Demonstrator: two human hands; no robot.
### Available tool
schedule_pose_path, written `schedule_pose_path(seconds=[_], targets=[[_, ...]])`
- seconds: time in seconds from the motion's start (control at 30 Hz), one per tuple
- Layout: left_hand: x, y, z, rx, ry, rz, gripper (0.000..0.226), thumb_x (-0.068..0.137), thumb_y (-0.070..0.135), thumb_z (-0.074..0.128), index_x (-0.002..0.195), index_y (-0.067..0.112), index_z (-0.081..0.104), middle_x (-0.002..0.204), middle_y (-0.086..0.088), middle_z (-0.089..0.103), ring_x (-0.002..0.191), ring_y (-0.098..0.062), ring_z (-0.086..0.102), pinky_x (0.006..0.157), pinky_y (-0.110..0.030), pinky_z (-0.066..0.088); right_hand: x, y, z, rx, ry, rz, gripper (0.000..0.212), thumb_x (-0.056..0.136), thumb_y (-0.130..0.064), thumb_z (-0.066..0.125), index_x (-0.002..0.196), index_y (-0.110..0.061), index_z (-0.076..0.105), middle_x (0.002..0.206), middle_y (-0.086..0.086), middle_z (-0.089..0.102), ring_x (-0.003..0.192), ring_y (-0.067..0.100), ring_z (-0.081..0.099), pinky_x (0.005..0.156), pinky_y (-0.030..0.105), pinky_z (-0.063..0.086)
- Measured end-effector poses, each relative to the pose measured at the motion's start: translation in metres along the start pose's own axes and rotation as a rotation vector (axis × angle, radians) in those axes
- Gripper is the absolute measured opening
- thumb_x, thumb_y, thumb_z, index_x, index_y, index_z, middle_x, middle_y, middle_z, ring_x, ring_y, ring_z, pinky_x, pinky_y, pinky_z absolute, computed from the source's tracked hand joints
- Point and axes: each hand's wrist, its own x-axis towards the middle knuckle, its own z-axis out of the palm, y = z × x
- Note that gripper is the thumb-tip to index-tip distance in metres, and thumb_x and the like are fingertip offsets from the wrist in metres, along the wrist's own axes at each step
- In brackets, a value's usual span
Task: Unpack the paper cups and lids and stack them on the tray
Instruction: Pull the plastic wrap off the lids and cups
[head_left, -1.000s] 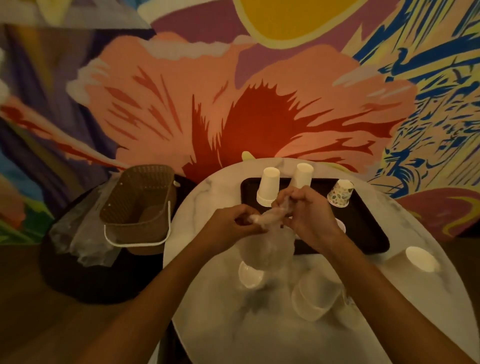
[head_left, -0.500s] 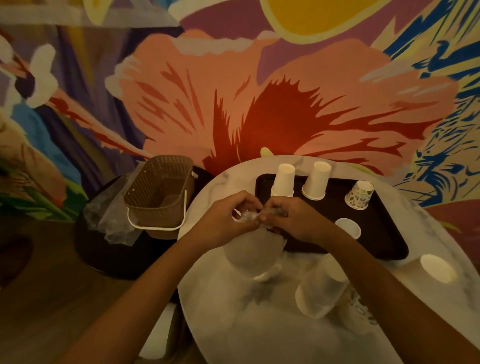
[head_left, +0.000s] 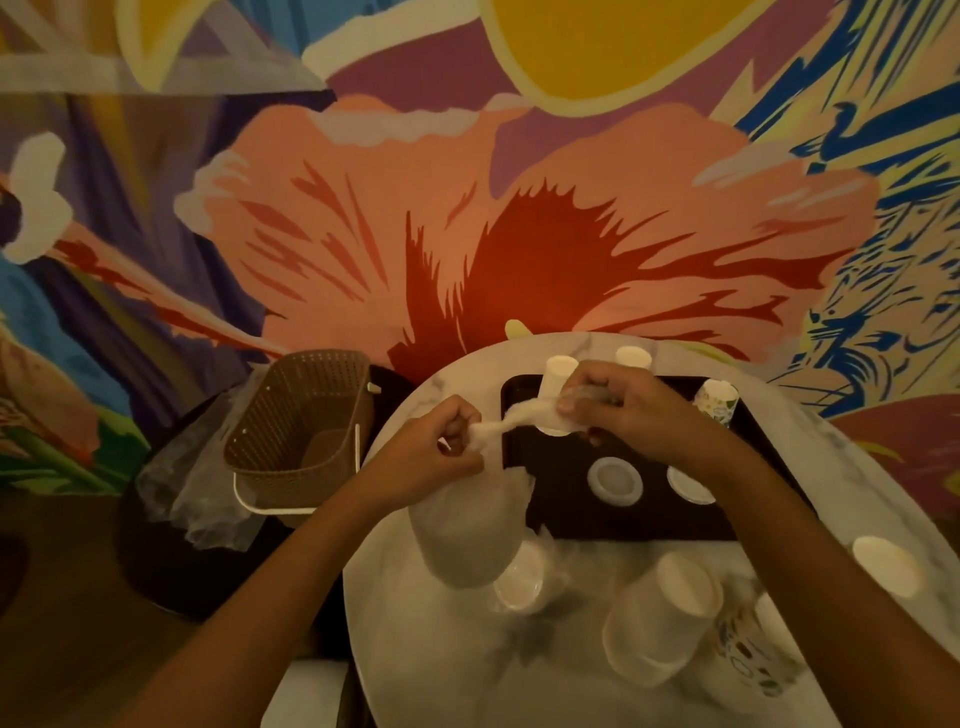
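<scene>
**Desk:** What lies nearest on the round marble bench (head_left: 441, 665)?

**Photographer:** A wrapped sleeve of paper cups (head_left: 660, 618) on its side, patterned cups (head_left: 748, 644) touching it near the right edge, a lone cup (head_left: 883, 566) beyond. Open marble shows at the near left.

**Desk:** And the hands?

**Photographer:** Above the bench, the left hand (head_left: 431, 452) pinches the twisted neck of a plastic bag (head_left: 467, 530), fingers curled tight. The fingers of the right hand (head_left: 623, 410) curl round the neck's other end, over the tray (head_left: 571, 514).

**Desk:** The tray itself?

**Photographer:** Two lids (head_left: 614, 480) lie flat mid-tray, apart from upturned cups (head_left: 558, 374) along its far edge. A basket (head_left: 296, 431) stands off the bench's left edge, before a painted wall (head_left: 519, 208).
</scene>
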Motion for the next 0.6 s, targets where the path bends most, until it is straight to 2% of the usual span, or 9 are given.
schedule_pose_path(seconds=[0.1, 0.17, 0.23, 0.33, 0.43, 0.5, 0.57, 0.6], targets=[[0.003, -0.010, -0.004, 0.044, -0.040, -0.029, 0.026, 0.085, 0.011, 0.061, 0.105, 0.024, 0.053, 0.089, -0.004, 0.055, 0.083, -0.023, 0.054, 0.074, -0.025, 0.047, 0.006, -0.001, -0.012, 0.181, 0.077, -0.006, 0.008, 0.089, -0.015, 0.055, 0.082, -0.014, 0.059, 0.070, 0.000, 0.057, 0.059, 0.006, 0.053, 0.062, 0.021, 0.044], [0.004, -0.010, -0.005, -0.011, -0.037, -0.051, 0.025, 0.086, 0.012, 0.060, 0.106, 0.026, 0.053, 0.089, 0.003, 0.053, 0.087, -0.019, 0.053, 0.072, -0.017, 0.043, 0.012, -0.004, -0.014, 0.338, 0.098, -0.003, 0.006, 0.087, -0.011, 0.055, 0.084, -0.009, 0.060, 0.063, 0.000, 0.059, 0.054, 0.005, 0.054, 0.055, 0.019, 0.046], [0.007, -0.010, -0.006, 0.009, -0.062, -0.015, 0.017, 0.089, 0.015, 0.057, 0.102, 0.025, 0.061, 0.096, 0.002, 0.058, 0.093, -0.017, 0.054, 0.076, -0.015, 0.041, 0.018, -0.010, -0.012, 0.494, 0.102, 0.012, 0.006, 0.085, -0.012, 0.056, 0.083, -0.007, 0.060, 0.059, -0.002, 0.063, 0.053, 0.007, 0.057, 0.052, 0.018, 0.049], [0.010, -0.011, -0.006, 0.002, -0.084, 0.020, 0.015, 0.090, 0.022, 0.055, 0.096, 0.029, 0.067, 0.099, 0.001, 0.059, 0.095, -0.013, 0.052, 0.083, -0.019, 0.041, 0.025, -0.016, -0.006, 0.774, 0.130, 0.032, 0.009, 0.086, -0.016, 0.055, 0.085, -0.008, 0.059, 0.065, 0.002, 0.069, 0.058, 0.011, 0.064, 0.056, 0.020, 0.055], [0.013, -0.013, -0.004, -0.009, -0.068, 0.020, 0.022, 0.095, 0.029, 0.043, 0.087, 0.036, 0.062, 0.106, 0.008, 0.054, 0.102, -0.010, 0.050, 0.086, -0.018, 0.038, 0.034, -0.019, 0.003, 1.005, 0.189, 0.044, 0.016, 0.093, -0.015, 0.046, 0.104, -0.006, 0.054, 0.086, 0.008, 0.073, 0.076, 0.015, 0.071, 0.068, 0.024, 0.058], [0.016, -0.012, -0.003, -0.049, -0.034, -0.008, 0.029, 0.097, 0.031, 0.035, 0.082, 0.034, 0.060, 0.113, 0.009, 0.057, 0.107, -0.009, 0.049, 0.087, -0.016, 0.036, 0.038, -0.016, 0.009, 0.976, 0.227, 0.000, 0.025, 0.092, -0.017, 0.049, 0.116, -0.010, 0.048, 0.108, 0.004, 0.068, 0.097, 0.017, 0.068, 0.084, 0.029, 0.056], [0.017, -0.012, -0.002, -0.125, -0.012, -0.056, 0.033, 0.098, 0.031, 0.032, 0.081, 0.032, 0.060, 0.107, 0.008, 0.062, 0.104, -0.010, 0.053, 0.088, -0.018, 0.037, 0.038, -0.013, 0.016, 0.678, 0.244, -0.033, 0.037, 0.087, -0.019, 0.057, 0.121, -0.022, 0.043, 0.122, -0.005, 0.059, 0.111, 0.012, 0.059, 0.093, 0.029, 0.049], [0.017, -0.011, -0.002, -0.154, -0.016, -0.056, 0.033, 0.098, 0.031, 0.032, 0.081, 0.030, 0.061, 0.101, 0.009, 0.064, 0.100, -0.010, 0.055, 0.086, -0.017, 0.039, 0.037, -0.012, 0.022, 0.484, 0.237, -0.037, 0.041, 0.086, -0.019, 0.060, 0.122, -0.025, 0.042, 0.125, -0.007, 0.056, 0.113, 0.010, 0.056, 0.093, 0.025, 0.047]])
